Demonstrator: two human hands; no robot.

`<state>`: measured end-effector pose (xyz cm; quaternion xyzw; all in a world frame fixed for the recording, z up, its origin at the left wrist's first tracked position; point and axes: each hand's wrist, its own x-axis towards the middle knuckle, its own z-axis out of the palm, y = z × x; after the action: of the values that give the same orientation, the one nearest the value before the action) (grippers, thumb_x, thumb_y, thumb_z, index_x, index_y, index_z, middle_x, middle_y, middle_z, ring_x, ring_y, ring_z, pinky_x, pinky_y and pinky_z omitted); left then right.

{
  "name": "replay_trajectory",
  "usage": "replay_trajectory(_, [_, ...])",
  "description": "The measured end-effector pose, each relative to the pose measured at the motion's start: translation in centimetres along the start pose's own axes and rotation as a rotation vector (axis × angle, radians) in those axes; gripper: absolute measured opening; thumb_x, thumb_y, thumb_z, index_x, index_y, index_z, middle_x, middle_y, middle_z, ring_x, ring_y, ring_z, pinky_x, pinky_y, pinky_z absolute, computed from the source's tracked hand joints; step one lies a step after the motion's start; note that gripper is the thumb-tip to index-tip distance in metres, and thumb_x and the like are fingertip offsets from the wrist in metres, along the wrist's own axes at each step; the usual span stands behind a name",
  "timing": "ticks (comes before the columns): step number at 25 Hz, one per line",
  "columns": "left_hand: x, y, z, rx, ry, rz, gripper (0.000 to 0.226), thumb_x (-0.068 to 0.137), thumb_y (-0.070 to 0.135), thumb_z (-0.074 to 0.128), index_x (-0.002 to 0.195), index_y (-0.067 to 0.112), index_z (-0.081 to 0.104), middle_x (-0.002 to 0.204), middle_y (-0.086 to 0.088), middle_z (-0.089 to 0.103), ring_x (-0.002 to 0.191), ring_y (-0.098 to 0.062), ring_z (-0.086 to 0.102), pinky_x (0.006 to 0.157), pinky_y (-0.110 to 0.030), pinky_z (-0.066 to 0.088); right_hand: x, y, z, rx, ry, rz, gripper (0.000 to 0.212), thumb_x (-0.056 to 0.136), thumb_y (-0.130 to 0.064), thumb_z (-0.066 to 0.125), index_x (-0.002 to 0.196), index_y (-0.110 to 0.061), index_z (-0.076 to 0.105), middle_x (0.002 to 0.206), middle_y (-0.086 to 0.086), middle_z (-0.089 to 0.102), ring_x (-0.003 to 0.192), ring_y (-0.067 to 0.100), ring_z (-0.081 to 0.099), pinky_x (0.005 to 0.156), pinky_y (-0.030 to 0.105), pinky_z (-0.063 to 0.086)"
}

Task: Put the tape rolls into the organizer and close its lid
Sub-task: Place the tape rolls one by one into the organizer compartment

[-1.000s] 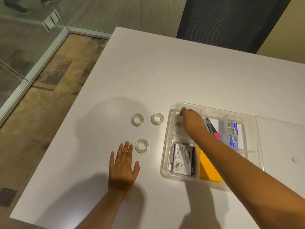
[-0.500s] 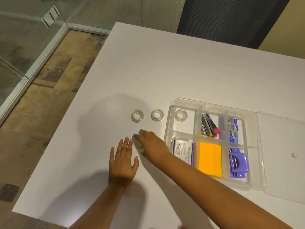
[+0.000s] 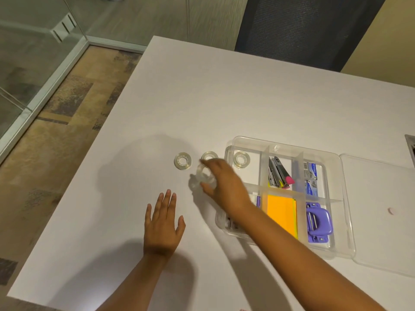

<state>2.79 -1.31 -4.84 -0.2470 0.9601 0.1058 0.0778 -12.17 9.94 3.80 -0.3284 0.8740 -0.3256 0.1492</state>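
Right hand (image 3: 222, 185) pinches a tape roll (image 3: 205, 176) just left of the organizer (image 3: 336, 158); carry level, clear the wall. Left hand (image 3: 162, 223) rests open.

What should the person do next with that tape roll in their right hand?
Probably carry the tape roll in the right hand over to the organizer compartment where one roll already lies. Two more rolls wait on the table.
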Motion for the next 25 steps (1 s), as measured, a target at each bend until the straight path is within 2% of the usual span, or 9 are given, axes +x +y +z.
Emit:
replay_trajectory(2, [0.1,-0.1,0.0,-0.001,-0.006,-0.001,0.068,0.089,0.048,0.004,0.138,0.012,0.036,0.145,-0.010,0.041,0.134,-0.028,0.036,0.108,-0.048,0.027,0.4,1.6,-2.8,0.031,0.150,0.081,0.058,0.079,-0.017,0.068,0.133,-0.015,0.047,0.130,0.010,0.053,0.120,0.025,0.050,0.092,0.026,0.039])
replay_trajectory(5, [0.1,0.0,-0.2,-0.009,-0.011,-0.003,0.073,0.088,0.051,0.000,0.136,0.011,0.037,0.143,-0.011,0.043,0.133,-0.030,0.037,0.107,-0.050,0.029,1.0,4.5,-5.1,-0.058,0.225,0.251,0.058,0.081,-0.019,0.068,0.134,-0.012,0.044,0.130,0.013,0.053,0.118,0.027,0.051,0.095,0.032,0.042])
replay_trajectory(11, [0.0,0.0,-0.2,-0.019,-0.006,-0.003,0.074,0.088,0.051,-0.001,0.137,0.011,0.036,0.144,-0.011,0.041,0.134,-0.030,0.036,0.108,-0.050,0.026,2.0,7.6,-4.7,-0.299,0.044,0.346,0.047,0.083,-0.020,0.065,0.126,-0.009,0.050,0.121,0.016,0.061,0.104,0.033,0.060,0.082,0.035,0.049])
replay_trajectory(16, [-0.1,0.0,-0.2,-0.031,0.000,0.004,0.072,0.088,0.051,0.001,0.137,0.011,0.036,0.145,-0.011,0.040,0.134,-0.029,0.036,0.108,-0.050,0.026,3.3,7.9,-4.4,-0.393,-0.054,0.343,0.045,0.085,-0.017,0.063,0.127,-0.008,0.048,0.124,0.017,0.059,0.108,0.035,0.059,0.087,0.041,0.052])
replay_trajectory(20, [-0.2,0.0,-0.1,-0.036,0.014,0.011,0.071,0.089,0.050,0.002,0.137,0.011,0.037,0.144,-0.010,0.041,0.133,-0.028,0.037,0.109,-0.048,0.025,4.2,7.7,-4.5,-0.387,-0.084,0.373,0.042,0.087,-0.020,0.061,0.124,-0.006,0.050,0.122,0.017,0.060,0.109,0.034,0.058,0.086,0.040,0.051])
replay_trajectory(23, [-0.2,-0.2,0.2,-0.047,0.033,0.020,0.069,0.089,0.050,0.004,0.138,0.012,0.035,0.145,-0.009,0.040,0.135,-0.027,0.034,0.116,-0.039,0.009,4.2,7.4,-4.3,-0.385,-0.077,0.382,0.041,0.087,-0.023,0.061,0.124,-0.006,0.050,0.123,0.016,0.058,0.110,0.034,0.057,0.086,0.040,0.049])
replay_trajectory(25, [-0.2,-0.2,0.3,-0.062,0.049,0.022,0.067,0.089,0.049,0.007,0.138,0.013,0.035,0.145,-0.009,0.040,0.135,-0.027,0.033,0.114,-0.035,0.003,4.2,7.2,-4.3,-0.384,-0.070,0.371,0.043,0.087,-0.023,0.061,0.125,-0.006,0.049,0.125,0.017,0.056,0.111,0.034,0.056,0.086,0.040,0.049])
